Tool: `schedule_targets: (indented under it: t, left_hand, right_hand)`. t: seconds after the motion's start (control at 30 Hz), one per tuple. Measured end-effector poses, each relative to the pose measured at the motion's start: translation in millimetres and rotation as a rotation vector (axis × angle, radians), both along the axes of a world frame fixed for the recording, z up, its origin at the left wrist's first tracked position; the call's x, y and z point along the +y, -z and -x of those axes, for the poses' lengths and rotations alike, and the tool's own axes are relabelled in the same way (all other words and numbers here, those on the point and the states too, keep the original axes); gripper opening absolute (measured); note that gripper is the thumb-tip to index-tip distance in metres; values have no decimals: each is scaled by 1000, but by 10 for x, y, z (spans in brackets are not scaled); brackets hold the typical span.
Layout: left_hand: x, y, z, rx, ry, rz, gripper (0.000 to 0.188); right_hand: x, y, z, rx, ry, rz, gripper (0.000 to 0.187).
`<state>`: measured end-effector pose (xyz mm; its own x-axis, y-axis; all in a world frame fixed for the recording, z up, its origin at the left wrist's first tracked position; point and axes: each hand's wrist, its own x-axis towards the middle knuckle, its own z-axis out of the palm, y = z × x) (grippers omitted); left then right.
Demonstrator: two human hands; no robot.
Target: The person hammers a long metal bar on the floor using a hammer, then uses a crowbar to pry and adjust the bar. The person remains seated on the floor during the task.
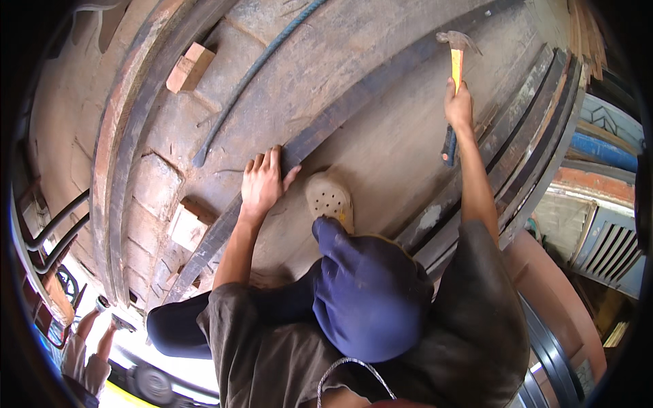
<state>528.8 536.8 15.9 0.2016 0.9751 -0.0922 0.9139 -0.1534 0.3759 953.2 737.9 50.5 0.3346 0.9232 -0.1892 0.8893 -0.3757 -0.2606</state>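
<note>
Right fingers (451, 90) clenched round metal-headed, yellow-and-black-handled claw hammer (457, 62), left fingers (266, 161) across long dark flat bar (340, 112), grip unclear

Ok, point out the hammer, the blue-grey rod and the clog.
Hammer (457, 66): head camera, yellow part of the handle.
Blue-grey rod (253, 69): head camera, middle of its length.
Clog (329, 196): head camera, holed top of the toe.

The hammer (457, 64) has a dull metal head (454, 39).
</note>
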Motion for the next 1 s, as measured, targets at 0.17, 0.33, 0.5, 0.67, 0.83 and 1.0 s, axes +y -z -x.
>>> schedule_targets:
  t: [0.17,0.33,0.5,0.67,0.83,1.0]
  left_hand:
    - [-76,19,148,-1,-37,14,60]
    - [-76,-1,160,26,-25,-18,61]
    - [-19,-28,115,30,-13,22,62]
    - [-85,61,153,28,-32,2,62]
    - [-39,11,133,29,-24,4,63]
    - [-53,36,109,18,-17,14,64]
  right_hand:
    - [99,-574,32,-122,-132,-146,44]
    - [338,-1093,521,134,-74,-760,40]
    - [96,99,23,-118,-214,-144,39]
    - [219,-904,516,-293,-197,-132,38]
    - [132,-1049,515,-312,-406,-412,29]
    - [-113,-616,192,-423,-769,-313,22]
